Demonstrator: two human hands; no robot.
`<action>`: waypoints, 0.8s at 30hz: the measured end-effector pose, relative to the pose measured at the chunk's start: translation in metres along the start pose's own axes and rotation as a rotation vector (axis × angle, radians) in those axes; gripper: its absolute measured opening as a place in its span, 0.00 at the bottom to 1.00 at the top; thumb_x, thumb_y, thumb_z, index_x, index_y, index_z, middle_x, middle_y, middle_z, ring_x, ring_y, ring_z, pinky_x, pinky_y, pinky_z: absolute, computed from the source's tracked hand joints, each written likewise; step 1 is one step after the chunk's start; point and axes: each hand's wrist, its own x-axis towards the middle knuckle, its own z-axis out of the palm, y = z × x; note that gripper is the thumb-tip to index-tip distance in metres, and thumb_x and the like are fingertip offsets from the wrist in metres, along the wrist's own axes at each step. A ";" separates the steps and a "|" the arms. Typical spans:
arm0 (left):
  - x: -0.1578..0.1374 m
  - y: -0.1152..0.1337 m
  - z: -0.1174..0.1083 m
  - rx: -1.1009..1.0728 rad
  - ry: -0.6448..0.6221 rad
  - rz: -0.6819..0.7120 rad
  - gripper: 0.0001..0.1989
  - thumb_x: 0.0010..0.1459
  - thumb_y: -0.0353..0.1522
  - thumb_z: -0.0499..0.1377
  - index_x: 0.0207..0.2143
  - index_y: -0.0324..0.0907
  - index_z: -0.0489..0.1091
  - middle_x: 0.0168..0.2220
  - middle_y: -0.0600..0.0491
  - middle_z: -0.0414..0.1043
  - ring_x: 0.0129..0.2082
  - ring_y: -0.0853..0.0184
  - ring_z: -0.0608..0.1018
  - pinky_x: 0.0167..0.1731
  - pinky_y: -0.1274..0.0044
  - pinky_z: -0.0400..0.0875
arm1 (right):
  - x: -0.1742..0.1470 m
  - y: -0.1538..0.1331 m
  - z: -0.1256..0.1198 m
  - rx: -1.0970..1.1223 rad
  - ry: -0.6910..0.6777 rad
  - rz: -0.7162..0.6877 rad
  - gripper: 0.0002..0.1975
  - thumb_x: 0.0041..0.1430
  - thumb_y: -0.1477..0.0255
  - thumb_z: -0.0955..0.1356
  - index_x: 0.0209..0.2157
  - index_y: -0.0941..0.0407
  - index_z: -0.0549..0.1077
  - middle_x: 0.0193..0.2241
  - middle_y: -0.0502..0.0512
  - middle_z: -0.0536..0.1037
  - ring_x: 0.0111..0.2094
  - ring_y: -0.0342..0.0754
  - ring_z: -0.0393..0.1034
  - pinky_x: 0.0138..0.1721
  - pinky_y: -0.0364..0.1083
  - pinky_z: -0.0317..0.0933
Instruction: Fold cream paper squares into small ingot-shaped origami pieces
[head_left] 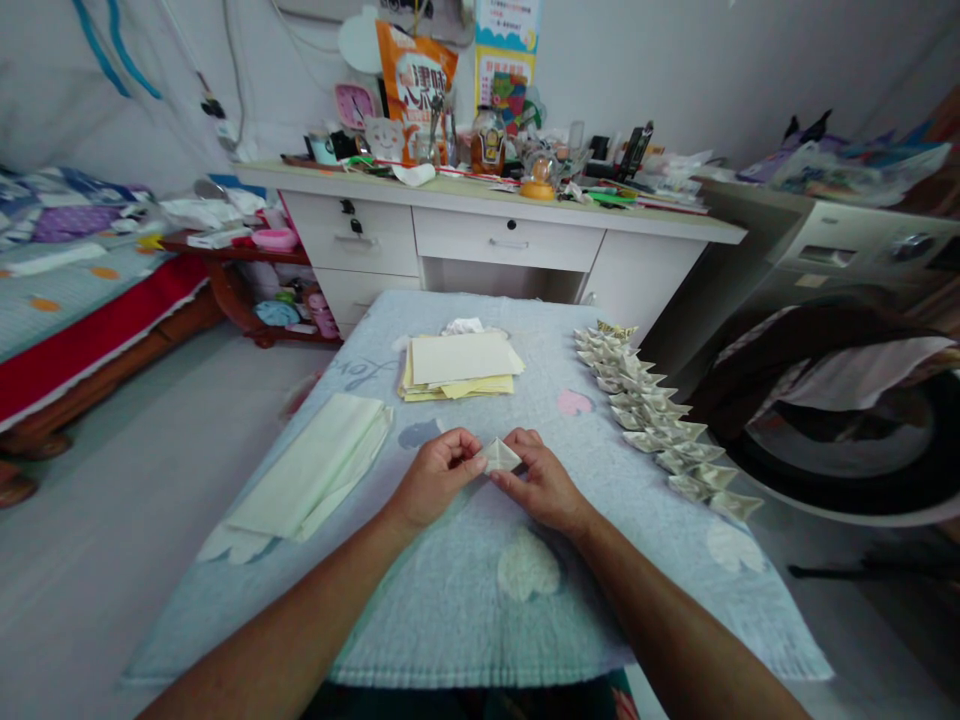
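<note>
In the head view, a small folded paper piece (500,456) is held in front of the body, just above the cloth-covered worktop (420,625). It is pinched from the left side by the left hand (439,475) and from the right side by the right hand (546,482); the fingers of both are curled narrowly at its edges, with the thumbs kept nearest the body.

A good part of the work can be judged done: a slanting row of finished-looking paper shapes (651,402) is laid out along the right side, set close together and partly overlapping, so that no sure count can be made. The piece in the hands is judged to be part-folded, since the raised points of those in the row are not seen on it. Much paper is left unfolded into such shapes: a stack of cream and yellow sheets (461,358) is placed beyond the hands, and a longer pile of pale sheets (304,470) is laid at the left.

The held piece is seen as pale, flat and roughly diamond-shaped, with a crease down its middle; its corners are partly covered by fingers.
</note>
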 end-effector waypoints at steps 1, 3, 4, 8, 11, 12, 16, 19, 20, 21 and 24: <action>0.000 0.001 0.000 0.011 -0.007 0.006 0.10 0.53 0.35 0.60 0.29 0.39 0.63 0.25 0.58 0.62 0.25 0.73 0.66 0.27 0.81 0.60 | 0.000 0.000 0.000 -0.007 -0.003 -0.004 0.13 0.60 0.62 0.66 0.28 0.56 0.71 0.29 0.51 0.66 0.35 0.47 0.59 0.41 0.47 0.53; 0.000 0.002 0.001 0.060 -0.014 0.030 0.08 0.54 0.34 0.60 0.32 0.39 0.65 0.27 0.57 0.64 0.27 0.73 0.68 0.28 0.81 0.61 | 0.000 -0.001 -0.001 -0.025 -0.015 -0.009 0.11 0.60 0.65 0.66 0.28 0.56 0.71 0.29 0.51 0.66 0.35 0.47 0.60 0.41 0.47 0.53; -0.001 0.003 0.001 0.101 -0.009 0.044 0.08 0.53 0.34 0.60 0.34 0.39 0.67 0.28 0.57 0.65 0.28 0.72 0.68 0.29 0.81 0.61 | 0.000 -0.001 -0.002 -0.040 -0.025 -0.011 0.09 0.60 0.67 0.66 0.28 0.56 0.71 0.29 0.51 0.66 0.36 0.47 0.60 0.41 0.47 0.53; -0.002 0.004 -0.001 0.280 0.047 0.076 0.08 0.51 0.32 0.61 0.35 0.40 0.70 0.25 0.59 0.63 0.24 0.73 0.65 0.25 0.81 0.59 | -0.001 -0.002 -0.001 -0.167 -0.038 0.006 0.05 0.57 0.72 0.68 0.27 0.56 0.70 0.31 0.52 0.68 0.38 0.48 0.59 0.42 0.48 0.52; -0.002 0.004 -0.001 0.286 0.034 0.090 0.05 0.53 0.32 0.59 0.31 0.39 0.68 0.24 0.59 0.63 0.24 0.73 0.66 0.25 0.81 0.60 | -0.001 -0.001 0.001 -0.216 0.024 0.024 0.02 0.55 0.74 0.68 0.29 0.56 0.70 0.34 0.53 0.68 0.40 0.49 0.59 0.42 0.48 0.51; -0.002 0.004 -0.001 0.289 0.026 0.098 0.04 0.53 0.31 0.58 0.31 0.39 0.67 0.24 0.59 0.64 0.24 0.73 0.67 0.26 0.81 0.61 | -0.001 0.000 0.001 -0.210 0.051 0.023 0.02 0.54 0.75 0.68 0.30 0.56 0.69 0.34 0.53 0.68 0.40 0.49 0.59 0.42 0.47 0.52; -0.002 0.004 0.002 0.395 0.019 0.170 0.01 0.53 0.27 0.56 0.30 0.40 0.67 0.27 0.57 0.67 0.28 0.72 0.70 0.29 0.80 0.63 | -0.002 0.002 0.003 -0.174 0.066 -0.025 0.08 0.50 0.82 0.65 0.30 0.55 0.66 0.31 0.51 0.68 0.37 0.48 0.60 0.41 0.46 0.52; -0.004 0.006 0.004 0.533 0.031 0.272 0.05 0.52 0.24 0.55 0.32 0.41 0.67 0.31 0.55 0.68 0.31 0.71 0.71 0.33 0.80 0.64 | -0.001 0.004 0.003 -0.259 0.076 -0.024 0.10 0.46 0.83 0.64 0.30 0.55 0.65 0.30 0.51 0.68 0.37 0.49 0.59 0.40 0.47 0.51; -0.004 0.007 0.004 0.589 0.032 0.308 0.06 0.53 0.24 0.55 0.32 0.41 0.67 0.32 0.55 0.69 0.33 0.70 0.71 0.34 0.79 0.64 | -0.001 0.004 0.003 -0.303 0.085 -0.017 0.10 0.45 0.83 0.64 0.30 0.55 0.65 0.30 0.51 0.68 0.37 0.49 0.59 0.40 0.47 0.50; -0.005 0.007 0.004 0.647 0.034 0.339 0.06 0.53 0.23 0.55 0.33 0.41 0.67 0.33 0.55 0.69 0.34 0.70 0.72 0.35 0.79 0.64 | -0.001 0.005 0.003 -0.348 0.089 -0.013 0.10 0.45 0.83 0.64 0.30 0.55 0.65 0.30 0.52 0.68 0.38 0.50 0.59 0.40 0.48 0.50; -0.005 0.007 0.003 0.815 0.022 0.394 0.07 0.53 0.22 0.53 0.32 0.42 0.66 0.33 0.54 0.68 0.35 0.68 0.71 0.37 0.77 0.64 | 0.000 0.005 0.004 -0.457 0.068 -0.017 0.11 0.45 0.83 0.64 0.30 0.55 0.66 0.31 0.53 0.68 0.38 0.51 0.58 0.41 0.49 0.48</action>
